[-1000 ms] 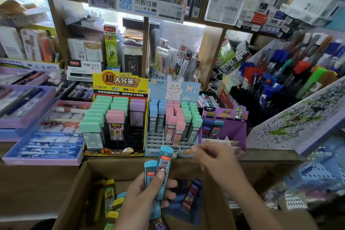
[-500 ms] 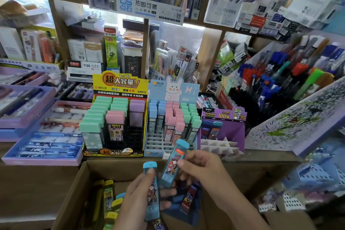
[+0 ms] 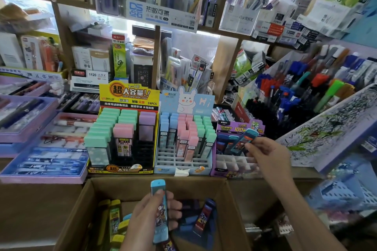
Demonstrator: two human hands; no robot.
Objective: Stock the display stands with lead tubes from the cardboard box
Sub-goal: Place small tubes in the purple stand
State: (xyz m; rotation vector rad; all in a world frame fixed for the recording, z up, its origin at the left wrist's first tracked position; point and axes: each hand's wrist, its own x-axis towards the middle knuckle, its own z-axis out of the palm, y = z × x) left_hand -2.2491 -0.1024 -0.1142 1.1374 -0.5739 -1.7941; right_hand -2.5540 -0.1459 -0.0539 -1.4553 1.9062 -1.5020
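Note:
My left hand (image 3: 150,216) grips a light-blue lead tube (image 3: 160,210) upright over the open cardboard box (image 3: 81,206). My right hand (image 3: 265,157) holds another blue lead tube (image 3: 243,140), tilted, above the white grid of the purple display stand (image 3: 234,164), beside two tubes standing in its back row. Yellow tubes (image 3: 114,216) and a dark blue and red tube (image 3: 204,216) lie in the box.
A yellow stand (image 3: 126,98) with fat green, pink and purple cases and a light-blue rabbit stand (image 3: 183,161) with pastel tubes sit left of the purple one. Pen trays lie at left, a pen rack (image 3: 306,91) and a scribble pad (image 3: 330,128) at right.
My right hand took one blue tube from my left hand and carried it up and right to the purple stand. My left hand stayed over the box with the other tube.

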